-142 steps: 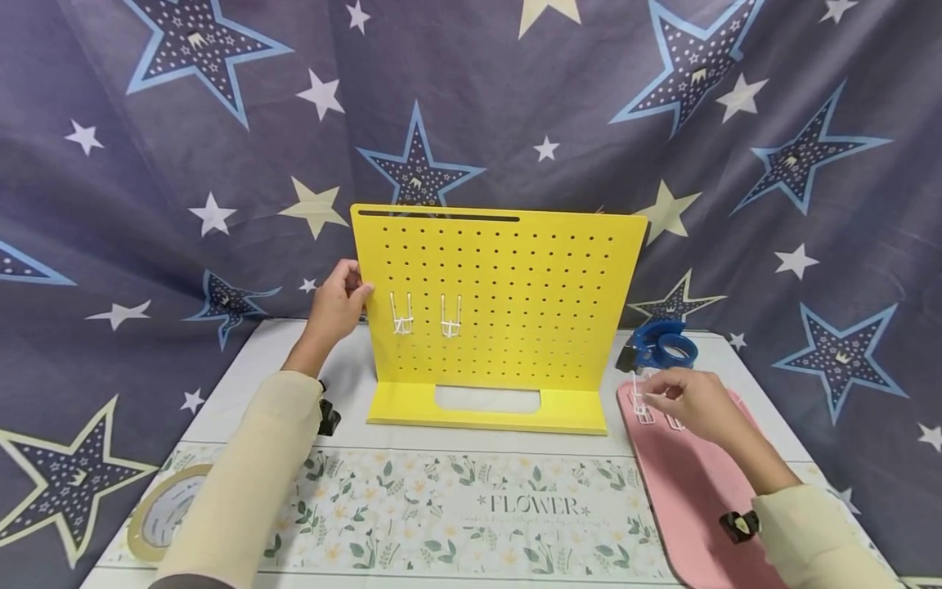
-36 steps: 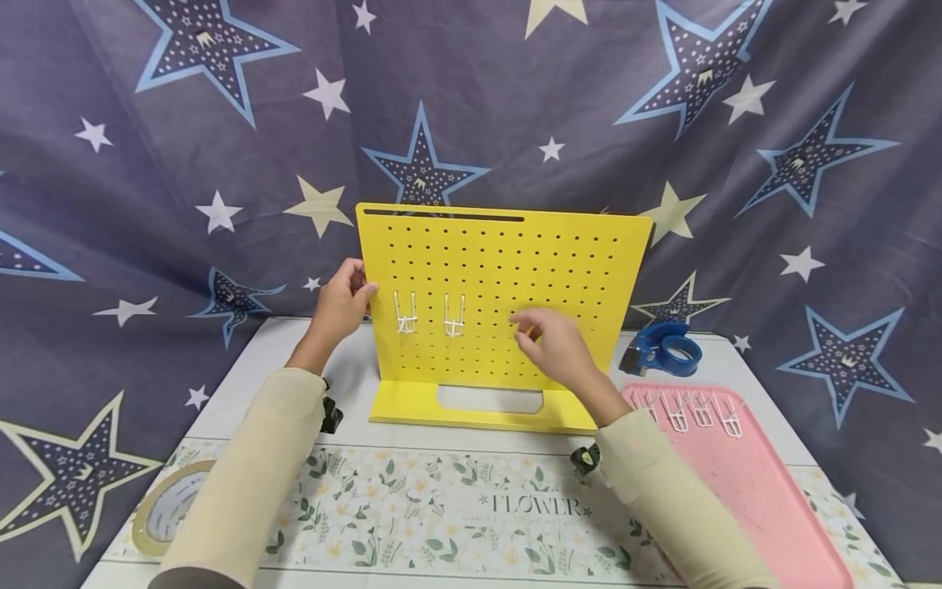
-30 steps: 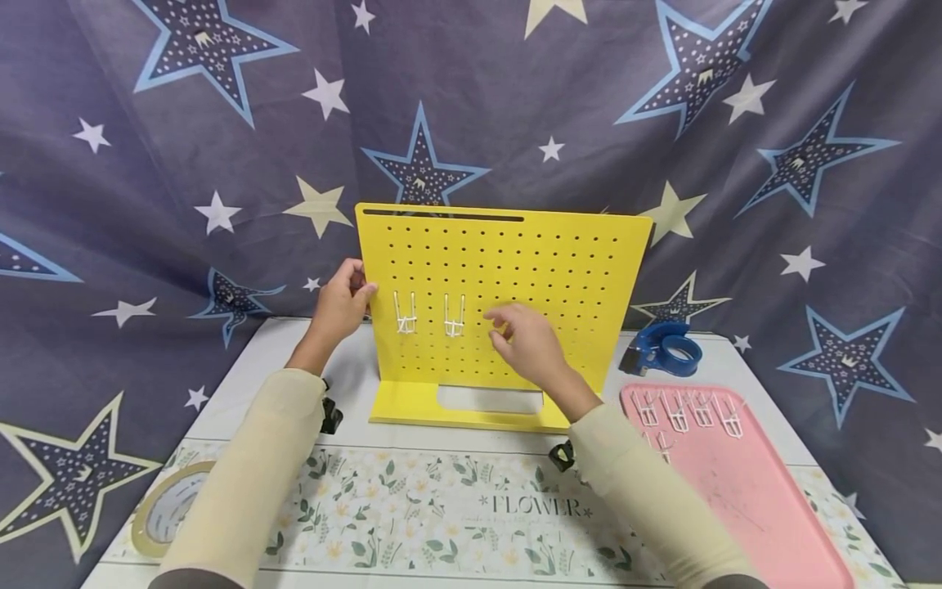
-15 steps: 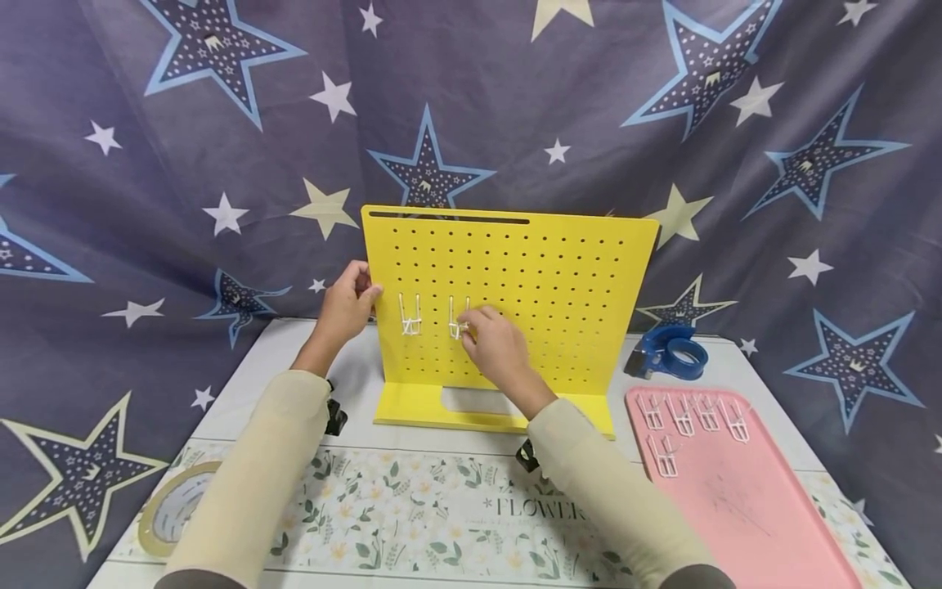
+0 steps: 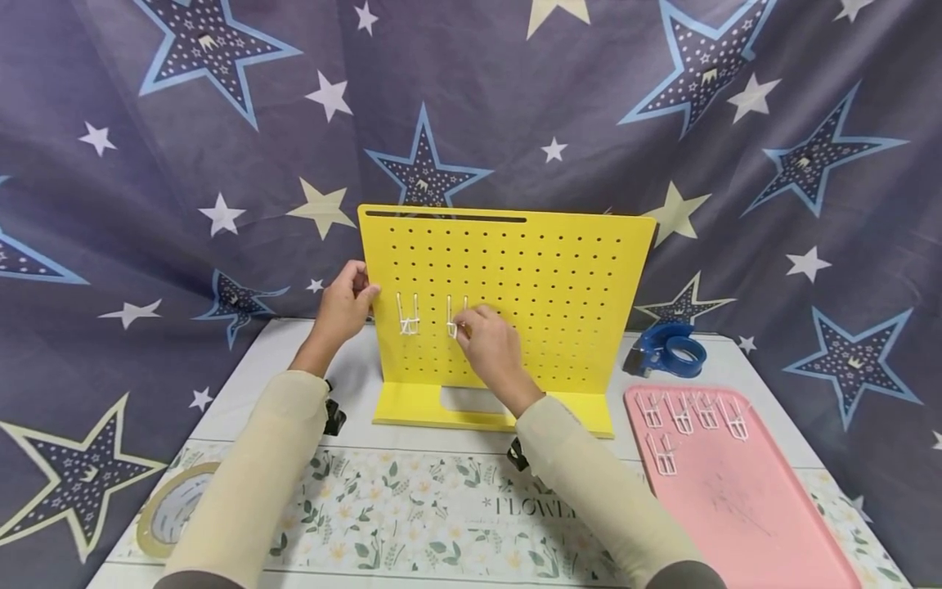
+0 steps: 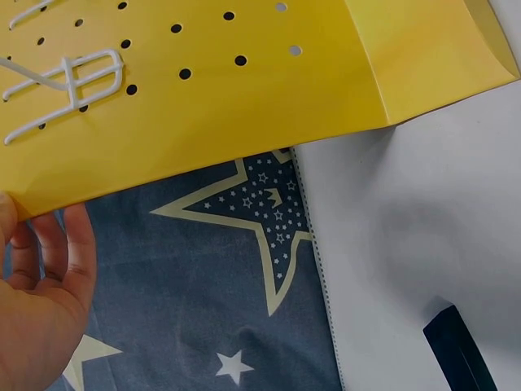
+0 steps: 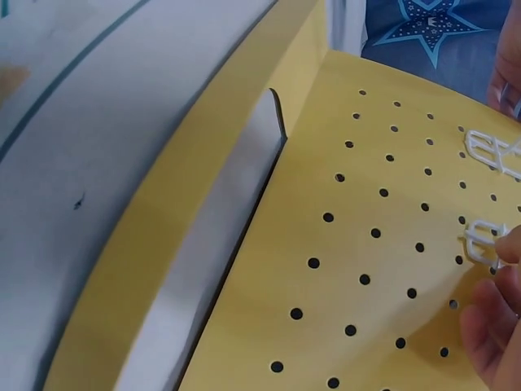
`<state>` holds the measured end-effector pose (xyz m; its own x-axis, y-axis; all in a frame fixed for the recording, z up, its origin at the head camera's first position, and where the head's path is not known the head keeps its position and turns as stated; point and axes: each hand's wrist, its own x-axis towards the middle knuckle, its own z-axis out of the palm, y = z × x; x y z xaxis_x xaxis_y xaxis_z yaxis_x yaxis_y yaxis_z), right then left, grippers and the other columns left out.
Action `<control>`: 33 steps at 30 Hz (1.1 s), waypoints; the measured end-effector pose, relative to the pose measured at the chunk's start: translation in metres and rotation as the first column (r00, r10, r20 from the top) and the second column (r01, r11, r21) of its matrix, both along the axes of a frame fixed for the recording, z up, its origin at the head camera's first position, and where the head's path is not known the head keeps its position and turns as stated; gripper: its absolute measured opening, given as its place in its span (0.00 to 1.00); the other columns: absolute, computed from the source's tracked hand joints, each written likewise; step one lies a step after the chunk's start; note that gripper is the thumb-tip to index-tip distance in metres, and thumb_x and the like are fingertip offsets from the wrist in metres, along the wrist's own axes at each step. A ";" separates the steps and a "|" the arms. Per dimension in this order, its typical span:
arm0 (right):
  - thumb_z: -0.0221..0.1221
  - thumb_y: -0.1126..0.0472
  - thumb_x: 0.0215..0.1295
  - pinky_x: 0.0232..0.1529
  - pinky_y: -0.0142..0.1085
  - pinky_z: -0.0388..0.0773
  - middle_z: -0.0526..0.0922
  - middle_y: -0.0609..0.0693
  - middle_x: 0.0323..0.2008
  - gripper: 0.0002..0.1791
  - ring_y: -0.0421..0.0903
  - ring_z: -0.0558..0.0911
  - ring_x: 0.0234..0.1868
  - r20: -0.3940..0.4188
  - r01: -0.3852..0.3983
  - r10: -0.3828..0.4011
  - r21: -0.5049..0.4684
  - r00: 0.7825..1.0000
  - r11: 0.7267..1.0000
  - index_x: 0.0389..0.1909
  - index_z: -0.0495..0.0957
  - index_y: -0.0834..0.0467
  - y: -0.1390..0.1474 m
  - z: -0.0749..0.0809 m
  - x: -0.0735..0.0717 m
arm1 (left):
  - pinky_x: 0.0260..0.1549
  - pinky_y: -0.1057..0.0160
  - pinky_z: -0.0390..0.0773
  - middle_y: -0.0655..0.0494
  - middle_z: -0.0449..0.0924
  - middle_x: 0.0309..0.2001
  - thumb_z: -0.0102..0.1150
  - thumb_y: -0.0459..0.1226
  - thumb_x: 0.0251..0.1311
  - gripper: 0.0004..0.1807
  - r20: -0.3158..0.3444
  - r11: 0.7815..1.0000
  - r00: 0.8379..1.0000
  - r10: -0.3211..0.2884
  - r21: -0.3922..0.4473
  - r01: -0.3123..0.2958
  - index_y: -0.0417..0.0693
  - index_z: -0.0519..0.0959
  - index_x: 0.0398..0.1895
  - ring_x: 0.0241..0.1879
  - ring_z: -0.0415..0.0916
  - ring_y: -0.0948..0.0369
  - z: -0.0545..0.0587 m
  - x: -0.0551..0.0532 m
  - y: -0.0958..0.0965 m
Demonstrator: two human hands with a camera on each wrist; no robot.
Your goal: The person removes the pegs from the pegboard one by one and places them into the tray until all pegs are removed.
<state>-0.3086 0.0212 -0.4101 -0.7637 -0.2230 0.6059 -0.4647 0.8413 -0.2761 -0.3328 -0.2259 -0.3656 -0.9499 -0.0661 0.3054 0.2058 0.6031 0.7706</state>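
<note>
A yellow pegboard stands upright on its base. My left hand grips its left edge, thumb on the front and fingers behind, as the left wrist view also shows. Two white wire pegboard hooks hang on the board's left half. The left one is untouched. My right hand pinches the other hook between thumb and fingers, hiding part of it in the head view. More white hooks lie on the pink tray, several along its far end.
A blue tape dispenser sits behind the tray at the right. A wide tape roll lies at the front left beside my left sleeve. A starry curtain hangs behind the white table with its floral runner.
My right hand has left the tray, crossed leftward over the board and taken hold of the right-hand hook hanging there. The left hand keeps its grip on the board's edge.
</note>
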 end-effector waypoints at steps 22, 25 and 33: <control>0.67 0.56 0.66 0.21 0.28 0.71 0.88 0.45 0.41 0.03 0.39 0.81 0.26 -0.021 -0.008 0.009 0.047 1.000 0.999 0.38 0.88 0.45 0.005 0.008 0.005 | 0.35 0.59 0.81 0.49 0.70 0.40 0.51 0.36 0.77 0.10 0.012 1.000 1.000 0.002 0.001 -0.002 0.46 0.67 0.56 0.37 0.75 0.52 -0.003 -0.001 0.000; 0.66 0.57 0.66 0.20 0.28 0.71 0.88 0.44 0.40 0.03 0.39 0.80 0.25 -0.035 -0.013 0.015 0.055 0.999 0.998 0.38 0.88 0.45 0.006 0.010 0.007 | 0.36 0.59 0.81 0.48 0.70 0.40 0.51 0.36 0.77 0.11 0.016 1.000 1.000 0.002 0.002 -0.002 0.46 0.67 0.56 0.38 0.76 0.51 -0.002 -0.001 0.000; 0.65 0.57 0.66 0.19 0.25 0.67 0.87 0.44 0.35 0.04 0.36 0.76 0.22 -0.086 -0.034 0.040 0.071 0.995 0.997 0.38 0.88 0.46 0.005 0.012 0.009 | 0.35 0.60 0.81 0.48 0.70 0.40 0.51 0.36 0.77 0.11 -0.007 1.000 1.000 -0.008 0.002 0.009 0.45 0.67 0.56 0.38 0.77 0.48 0.000 0.000 -0.001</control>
<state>-0.3000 0.0263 -0.3977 -0.6988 -0.2940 0.6521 -0.5155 0.8390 -0.1740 -0.3326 -0.2269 -0.3659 -0.9484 -0.0588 0.3115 0.2160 0.5995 0.7707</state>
